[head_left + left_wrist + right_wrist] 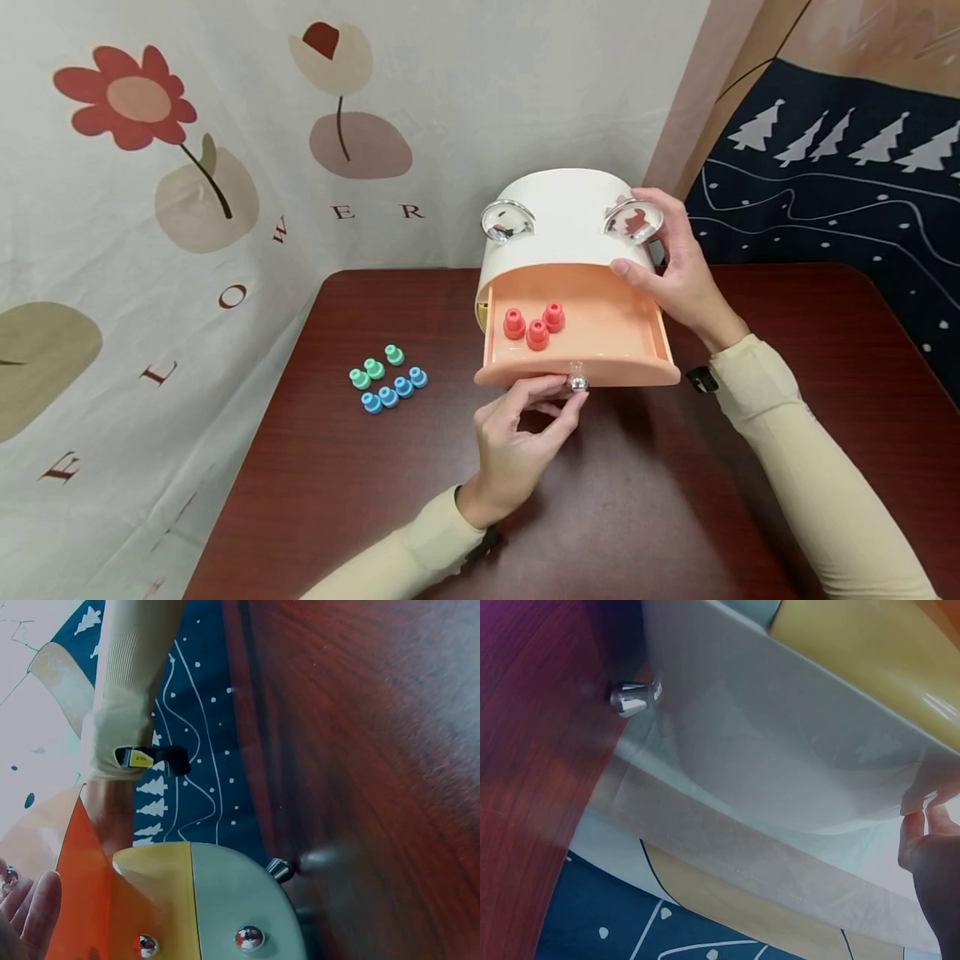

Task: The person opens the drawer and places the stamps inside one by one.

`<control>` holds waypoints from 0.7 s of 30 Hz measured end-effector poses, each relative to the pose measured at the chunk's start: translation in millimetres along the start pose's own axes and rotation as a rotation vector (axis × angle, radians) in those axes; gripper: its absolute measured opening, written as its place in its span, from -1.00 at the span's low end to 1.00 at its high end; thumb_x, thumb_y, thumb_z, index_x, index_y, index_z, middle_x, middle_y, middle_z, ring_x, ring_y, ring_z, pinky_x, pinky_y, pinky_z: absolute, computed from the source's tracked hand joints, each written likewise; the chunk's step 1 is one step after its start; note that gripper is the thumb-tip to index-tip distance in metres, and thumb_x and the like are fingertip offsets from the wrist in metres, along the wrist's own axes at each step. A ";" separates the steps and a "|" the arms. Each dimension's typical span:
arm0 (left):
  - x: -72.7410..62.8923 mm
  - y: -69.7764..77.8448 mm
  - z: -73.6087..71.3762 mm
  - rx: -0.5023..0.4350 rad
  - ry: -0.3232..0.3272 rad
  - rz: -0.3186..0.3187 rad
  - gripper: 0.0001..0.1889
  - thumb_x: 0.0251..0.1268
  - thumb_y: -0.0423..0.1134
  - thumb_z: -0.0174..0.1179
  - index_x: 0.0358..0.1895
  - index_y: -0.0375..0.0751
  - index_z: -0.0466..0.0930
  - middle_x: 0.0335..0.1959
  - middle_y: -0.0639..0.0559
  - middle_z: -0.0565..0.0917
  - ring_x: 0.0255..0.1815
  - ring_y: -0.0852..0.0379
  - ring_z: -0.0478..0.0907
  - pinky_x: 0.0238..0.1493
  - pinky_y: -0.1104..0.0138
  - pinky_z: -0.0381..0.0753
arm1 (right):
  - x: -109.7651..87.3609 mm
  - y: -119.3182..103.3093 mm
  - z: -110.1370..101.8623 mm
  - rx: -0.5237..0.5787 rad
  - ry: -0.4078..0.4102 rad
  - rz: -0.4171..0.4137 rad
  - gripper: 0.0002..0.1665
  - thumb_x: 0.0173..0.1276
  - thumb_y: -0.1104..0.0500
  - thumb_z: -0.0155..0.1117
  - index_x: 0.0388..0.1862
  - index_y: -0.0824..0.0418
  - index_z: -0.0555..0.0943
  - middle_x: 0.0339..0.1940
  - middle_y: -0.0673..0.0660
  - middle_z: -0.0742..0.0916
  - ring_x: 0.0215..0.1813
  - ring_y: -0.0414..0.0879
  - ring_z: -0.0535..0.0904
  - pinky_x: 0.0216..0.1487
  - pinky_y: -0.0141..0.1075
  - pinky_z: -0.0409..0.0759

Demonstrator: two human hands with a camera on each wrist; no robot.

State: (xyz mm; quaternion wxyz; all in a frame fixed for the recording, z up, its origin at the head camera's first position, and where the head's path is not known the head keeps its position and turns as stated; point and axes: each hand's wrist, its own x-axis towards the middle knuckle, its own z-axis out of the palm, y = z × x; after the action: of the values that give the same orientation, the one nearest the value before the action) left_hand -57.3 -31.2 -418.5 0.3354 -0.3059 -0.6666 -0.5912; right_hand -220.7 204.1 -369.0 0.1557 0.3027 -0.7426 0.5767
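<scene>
A small white drawer cabinet (562, 196) with two shiny round ear-like pieces stands on the table. Its top orange drawer (611, 321) is pulled out, and three red peg-like pieces (537, 334) stand inside toward the left. My left hand (510, 446) pinches the silver drawer knob (577, 383) between thumb and fingers. With my right hand (686, 271) I grip the cabinet's upper right side, thumb on the front edge, fingers behind the right ear piece (633, 221). In the left wrist view, a yellow drawer (154, 900) and a grey-green drawer (240, 900) sit below, both closed.
Left of the cabinet, three green pieces (374, 368) and a row of several blue pieces (387, 397) stand on the dark red wooden table (300, 483). A flower-printed cloth (450, 100) hangs close behind. One silver foot (280, 870) shows under the cabinet.
</scene>
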 end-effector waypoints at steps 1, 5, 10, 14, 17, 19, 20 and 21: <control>1.6 -1.0 0.5 -0.004 0.004 -0.012 -0.70 0.20 -0.61 0.52 -0.02 -0.41 0.74 -0.21 -0.20 0.84 -0.31 0.03 0.83 -0.34 0.28 0.80 | 0.3 -0.6 -0.6 0.000 -0.002 0.009 -0.02 0.31 0.35 0.42 0.68 0.16 0.26 0.56 0.12 0.46 0.48 0.01 0.40 0.57 -0.16 0.25; 8.4 -5.2 1.1 -0.009 0.017 -0.059 -0.71 0.23 -0.61 0.50 0.00 -0.39 0.75 -0.21 -0.19 0.85 -0.32 0.03 0.83 -0.32 0.29 0.79 | 1.4 -2.8 -3.2 0.003 -0.019 0.045 -0.02 0.34 0.34 0.41 0.69 0.11 0.24 0.55 0.11 0.44 0.50 0.03 0.38 0.56 -0.17 0.25; 17.3 -10.8 0.7 -0.004 0.022 -0.093 -0.72 0.25 -0.58 0.50 0.00 -0.37 0.76 -0.20 -0.16 0.86 -0.31 0.04 0.84 -0.33 0.29 0.79 | 0.8 -5.3 -5.2 0.017 -0.051 0.067 -0.06 0.43 0.28 0.37 0.71 0.06 0.20 0.60 0.14 0.37 0.54 0.08 0.33 0.58 -0.15 0.23; 24.8 -16.0 0.7 0.017 0.019 -0.104 -0.74 0.27 -0.56 0.51 0.00 -0.35 0.78 -0.19 -0.13 0.86 -0.31 0.05 0.84 -0.34 0.29 0.79 | -1.4 -5.7 -5.6 0.033 -0.075 0.079 -0.10 0.51 0.23 0.29 0.73 0.03 0.16 0.67 0.15 0.28 0.60 0.10 0.25 0.68 0.03 0.07; 30.2 -20.5 1.5 0.028 0.019 -0.112 -0.76 0.29 -0.54 0.51 -0.01 -0.35 0.79 -0.20 -0.13 0.86 -0.35 0.06 0.83 -0.36 0.29 0.79 | -2.7 -5.3 -5.5 0.033 -0.089 0.083 -0.11 0.53 0.22 0.23 0.74 0.02 0.13 0.69 0.16 0.27 0.65 0.15 0.20 0.71 0.14 -0.06; 34.1 -23.2 2.8 0.029 0.023 -0.116 -0.78 0.30 -0.53 0.51 -0.02 -0.36 0.79 -0.21 -0.13 0.86 -0.37 0.06 0.82 -0.37 0.29 0.78 | -2.7 -4.6 -5.7 0.035 -0.092 0.076 -0.11 0.51 0.24 0.20 0.74 0.04 0.12 0.69 0.20 0.27 0.66 0.16 0.18 0.71 0.15 -0.10; 35.9 -24.8 3.5 0.031 0.026 -0.118 -0.78 0.30 -0.52 0.50 -0.03 -0.36 0.79 -0.21 -0.13 0.86 -0.38 0.06 0.82 -0.38 0.29 0.78 | -2.7 -4.4 -6.1 0.036 -0.093 0.075 -0.11 0.51 0.24 0.19 0.74 0.04 0.12 0.69 0.22 0.27 0.67 0.16 0.17 0.71 0.16 -0.11; 38.0 -26.1 4.3 0.031 0.029 -0.124 -0.79 0.31 -0.52 0.50 -0.03 -0.35 0.79 -0.20 -0.13 0.86 -0.37 0.06 0.82 -0.38 0.29 0.78 | -2.5 -4.6 -6.4 0.037 -0.093 0.076 -0.11 0.51 0.24 0.18 0.74 0.03 0.12 0.69 0.23 0.28 0.67 0.16 0.17 0.72 0.14 -0.12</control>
State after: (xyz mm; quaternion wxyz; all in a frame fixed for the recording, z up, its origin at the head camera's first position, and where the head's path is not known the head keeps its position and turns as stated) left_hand -101.0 -29.5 -403.3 0.3124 -0.2506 -0.6884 -0.6048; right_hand -216.6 210.1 -365.1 0.0936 0.3036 -0.7493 0.5811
